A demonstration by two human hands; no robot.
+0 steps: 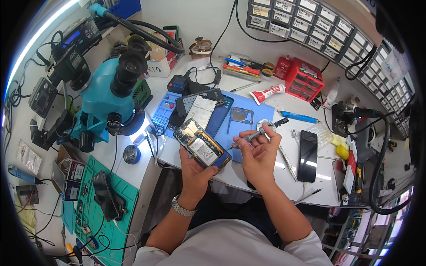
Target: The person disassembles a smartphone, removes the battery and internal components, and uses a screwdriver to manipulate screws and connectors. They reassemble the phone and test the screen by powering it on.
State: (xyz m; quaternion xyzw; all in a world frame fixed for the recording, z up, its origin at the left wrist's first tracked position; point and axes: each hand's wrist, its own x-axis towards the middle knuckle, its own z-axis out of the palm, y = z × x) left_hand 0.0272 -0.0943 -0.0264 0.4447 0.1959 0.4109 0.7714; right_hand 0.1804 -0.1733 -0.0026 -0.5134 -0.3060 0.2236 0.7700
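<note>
Phone [203, 148] with its back off is up in the air, tilted, by the near edge of the white table [326, 190]. You can see its insides: a pale battery [204, 152] in the middle, with thin yellow-orange bits beside it. The left hand [194, 175] is closed around the low end of the phone, with the fingers bent under it and the thumb along the side. A silver watch [183, 207] is on that wrist. The right hand [261, 155] has its thumb and fingers pinched on a grey screwdriver [250, 137]. The tip points at the right side of the phone, but I cannot tell if it touches. Just past the phone is a blue mat [264, 111]. On it is a messy pile with a flat silver plate [200, 111] and a dark blue phone case [224, 117]. A small blue phone part [242, 115] lies to the right of the pile. Farther back, a white and red tube [268, 93] lies near a red box [304, 80] with little drawers. On the right, a black phone [307, 155] lies flat, and a blue pen-shaped tool [299, 116] lies beyond it. On the left stands a big blue-green microscope [106, 97], and nearer the person is a green mat [128, 188].
</note>
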